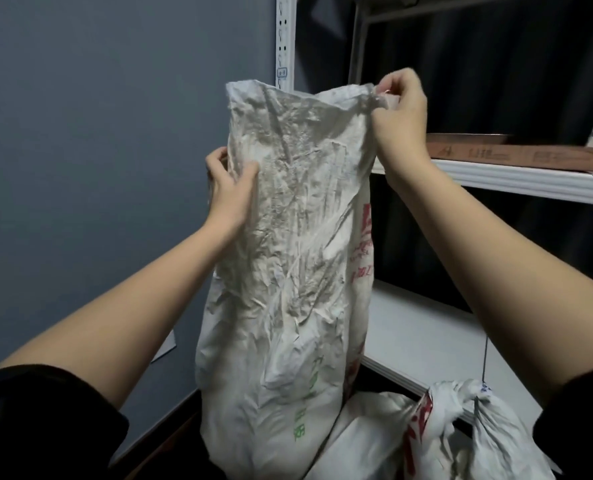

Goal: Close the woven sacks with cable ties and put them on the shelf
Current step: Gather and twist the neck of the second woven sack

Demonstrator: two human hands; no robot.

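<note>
You held a woven sack (288,258) carrying red print down its right edge and pale green characters low on its front; neither was legible to you. The tied sack (461,438) at lower right showed red marks, unreadable. The brown carton (530,155) on the shelf (495,176) bore dark print, too blurred to read.

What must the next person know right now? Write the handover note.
Left hand grips the left edge of the upright sack, below its mouth. Right hand pinches the top right corner of the mouth.
This sack stands in front of the white shelf, mouth unclosed.
Done: a tied sack lies at lower right, off the shelf.
Left: gather the mouth, tie it, shelve both sacks.
</note>
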